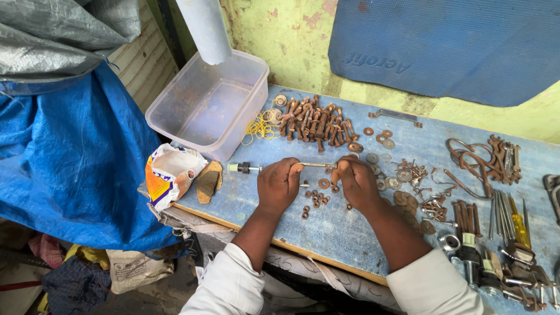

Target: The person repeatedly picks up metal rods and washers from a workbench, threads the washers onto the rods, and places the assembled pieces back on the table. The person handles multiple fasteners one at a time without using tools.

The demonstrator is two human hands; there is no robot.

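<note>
Bench [326,233], blue top, rusty hardware laid out in groups.

Held item: rod [315,165], thin and metal, level above the middle of the bench near its front edge. Its left end, with a pale cap [234,167] and dark collar, sticks out past the left hand toward the tub.

Left hand [279,185]: fingers curled tight round the rod, knuckles up, a full clench.

Right hand [357,182]: fingertips pinched on the rod's right end. Whether a small part sits between them cannot be told.

Sorted so far, by appearance:
- bolts [315,122], a dense pile toward the back edge;
- washers [379,140], spread right of the bolts;
- nuts [318,198], scattered loose under and between the hands;
- screws [414,172], a small heap right of the right hand;
- yellow bands [261,127], beside the tub;
- hooks [478,160], near the right back edge;
- screwdrivers [510,219] and fittings, at the right front corner.

Left to handle, judging by the lay: the loose nuts by the hands look ungrouped.

Tub [204,125], clear plastic, at the left back corner, nothing visible inside. A crumpled packet [169,178] lies at the left front edge.
</note>
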